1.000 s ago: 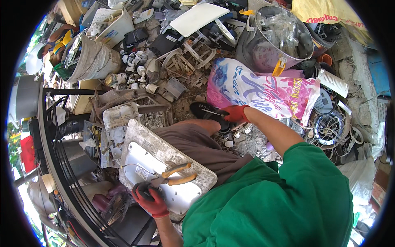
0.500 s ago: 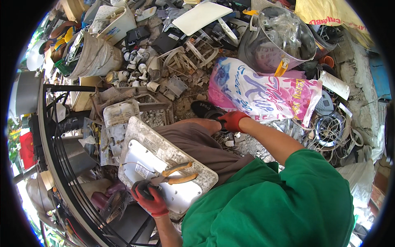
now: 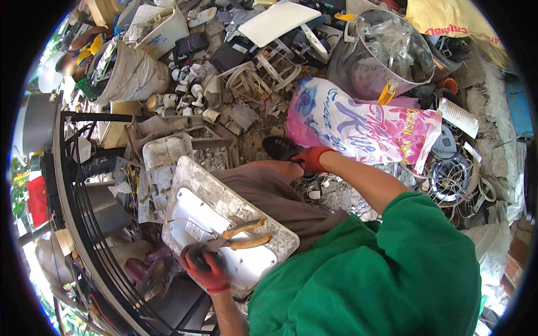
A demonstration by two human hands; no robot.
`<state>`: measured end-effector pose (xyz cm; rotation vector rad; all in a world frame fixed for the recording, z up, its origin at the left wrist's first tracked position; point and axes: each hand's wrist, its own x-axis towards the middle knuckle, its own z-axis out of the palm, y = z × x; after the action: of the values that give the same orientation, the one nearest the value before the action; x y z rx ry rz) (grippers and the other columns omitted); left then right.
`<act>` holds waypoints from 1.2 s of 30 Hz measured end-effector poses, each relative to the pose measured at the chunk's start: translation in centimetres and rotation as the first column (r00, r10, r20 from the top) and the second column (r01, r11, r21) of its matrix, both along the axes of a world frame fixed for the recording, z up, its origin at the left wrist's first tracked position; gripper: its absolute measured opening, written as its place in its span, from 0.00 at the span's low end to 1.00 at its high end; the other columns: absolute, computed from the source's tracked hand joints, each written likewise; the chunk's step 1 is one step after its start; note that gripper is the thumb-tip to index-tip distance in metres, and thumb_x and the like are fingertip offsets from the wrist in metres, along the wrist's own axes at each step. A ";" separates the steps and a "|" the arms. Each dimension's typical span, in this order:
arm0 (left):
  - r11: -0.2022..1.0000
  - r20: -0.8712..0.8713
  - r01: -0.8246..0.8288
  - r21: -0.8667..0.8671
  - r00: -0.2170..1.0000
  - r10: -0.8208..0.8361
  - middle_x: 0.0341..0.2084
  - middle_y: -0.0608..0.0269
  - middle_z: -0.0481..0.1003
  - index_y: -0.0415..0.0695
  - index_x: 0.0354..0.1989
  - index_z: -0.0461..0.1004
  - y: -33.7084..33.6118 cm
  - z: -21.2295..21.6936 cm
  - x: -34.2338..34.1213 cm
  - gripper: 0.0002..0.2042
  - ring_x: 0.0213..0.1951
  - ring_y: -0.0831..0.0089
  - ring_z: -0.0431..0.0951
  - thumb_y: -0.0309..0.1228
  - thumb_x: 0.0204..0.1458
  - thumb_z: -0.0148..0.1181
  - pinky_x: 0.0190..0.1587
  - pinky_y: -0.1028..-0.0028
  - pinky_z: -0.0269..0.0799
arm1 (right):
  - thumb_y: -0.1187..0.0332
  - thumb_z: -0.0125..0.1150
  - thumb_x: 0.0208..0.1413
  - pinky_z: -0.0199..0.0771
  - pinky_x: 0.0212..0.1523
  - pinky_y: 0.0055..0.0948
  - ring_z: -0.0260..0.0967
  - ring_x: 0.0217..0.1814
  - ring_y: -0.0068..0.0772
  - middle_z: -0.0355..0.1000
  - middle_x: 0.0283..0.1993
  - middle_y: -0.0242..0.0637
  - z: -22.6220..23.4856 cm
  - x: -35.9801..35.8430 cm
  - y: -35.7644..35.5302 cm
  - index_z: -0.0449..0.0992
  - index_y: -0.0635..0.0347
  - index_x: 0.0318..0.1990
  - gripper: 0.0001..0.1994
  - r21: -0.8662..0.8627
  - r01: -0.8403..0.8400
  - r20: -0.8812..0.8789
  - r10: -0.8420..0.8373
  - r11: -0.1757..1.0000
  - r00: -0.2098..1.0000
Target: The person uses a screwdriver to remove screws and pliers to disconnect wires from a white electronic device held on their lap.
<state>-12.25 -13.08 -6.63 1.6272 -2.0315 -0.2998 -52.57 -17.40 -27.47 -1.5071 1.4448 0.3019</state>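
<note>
A dirty white rectangular panel (image 3: 193, 175) with a shiny white metal back plate (image 3: 188, 210) lies tilted across my lap. Pliers with orange handles (image 3: 250, 244) rest on that plate, their jaws toward my left hand. In a red glove with dark-coated fingers, my left hand (image 3: 205, 269) is curled over the panel's near-left side, close to the jaws; whatever its fingers grip is hidden. A thin wire (image 3: 185, 220) sticks up from the plate. Also gloved in red, my right hand (image 3: 311, 160) reaches down beside my black shoe (image 3: 278, 148), fingers bent and partly hidden.
A pink-and-white plastic sack (image 3: 364, 126) lies beyond my right hand, before a clear-walled bucket (image 3: 392, 56) of scrap. Coiled cables (image 3: 451, 179) lie at right. A grey bucket (image 3: 131, 73) and white plastic fittings (image 3: 196, 89) stand far left. A dark metal rack (image 3: 84, 213) runs along my left.
The view has shifted slightly. My right hand has moved a little closer in against the shoe. My left hand, the panel and the pliers stay in nearly the same arrangement.
</note>
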 end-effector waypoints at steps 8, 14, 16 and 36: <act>1.000 0.020 0.000 -0.024 1.000 0.000 0.42 0.46 0.72 0.34 0.41 0.73 0.0 -0.2 0.2 0.10 0.47 0.47 0.71 0.25 0.54 0.56 0.55 0.52 0.65 | 0.54 0.55 0.58 0.65 0.72 0.44 0.66 0.73 0.50 0.66 0.73 0.49 0.1 0.2 1.6 0.66 0.36 0.73 0.32 0.005 0.095 -0.029 -0.095 0.995 0.995; 1.000 -0.001 -0.011 -0.011 1.000 0.011 0.42 0.47 0.72 0.34 0.41 0.74 -0.1 -0.3 0.2 0.09 0.47 0.47 0.71 0.25 0.53 0.56 0.55 0.52 0.65 | 0.62 0.57 0.56 0.65 0.71 0.42 0.66 0.73 0.48 0.66 0.73 0.48 0.0 -0.3 2.3 0.65 0.35 0.74 0.34 0.110 0.216 0.070 -0.224 0.970 0.972; 0.999 -0.024 0.005 -0.037 1.000 -0.006 0.41 0.47 0.72 0.34 0.41 0.74 -0.2 -0.3 0.2 0.09 0.47 0.48 0.71 0.25 0.53 0.56 0.55 0.53 0.65 | 0.63 0.56 0.56 0.66 0.70 0.42 0.66 0.72 0.47 0.68 0.71 0.48 -0.4 -0.5 2.2 0.65 0.35 0.74 0.34 0.075 0.107 -0.058 -0.103 0.991 0.993; 1.000 -0.023 0.004 -0.026 1.000 -0.005 0.41 0.47 0.72 0.34 0.41 0.74 -0.2 0.0 -0.1 0.09 0.47 0.48 0.71 0.23 0.53 0.55 0.55 0.52 0.65 | 0.62 0.54 0.63 0.68 0.65 0.41 0.70 0.66 0.51 0.68 0.69 0.55 -2.8 0.1 2.0 0.58 0.35 0.77 0.34 0.133 0.149 0.079 -0.160 0.980 0.984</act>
<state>-12.37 -13.23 -6.66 1.5971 -2.0144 -0.2912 -52.50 -15.35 -30.24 -1.2822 1.4352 0.2245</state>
